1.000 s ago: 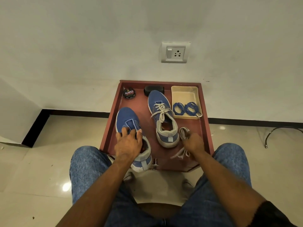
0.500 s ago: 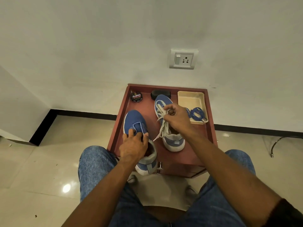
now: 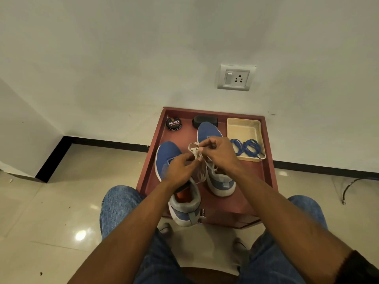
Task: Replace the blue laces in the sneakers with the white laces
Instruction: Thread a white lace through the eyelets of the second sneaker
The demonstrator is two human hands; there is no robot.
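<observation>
Hands meet above the gap between the two sneakers, both working one white lace (image 3: 194, 152). The left hand (image 3: 180, 168) hovers over the left sneaker (image 3: 168, 154), whose eyelets appear unlaced, and its fingers (image 3: 189, 158) are curled and pinch the lace. The right hand (image 3: 220, 153) is over the right sneaker (image 3: 209, 132), fingers (image 3: 207, 143) drawn together on a loop of the same lace. Holding the lace between both hands, clear of the shoes, probably serves to untangle it or find an end before threading.

Lace tails hang down from the hands between the shoes. The right sneaker appears already fitted with a white lace, though the right hand covers most of it. Both shoes stand toe-away on the red bench (image 3: 264, 181), heels toward the person, which keeps the eyelets within reach.

The blue laces (image 3: 247, 147) lie coiled in the beige tray (image 3: 244, 128) at the far right corner, out of both shoes. A polish tin (image 3: 174, 124) and a black brush (image 3: 205, 120) sit along the far edge, well apart from the work.

Judgement: removal is complete; the remaining step is lacing the left sneaker.
</observation>
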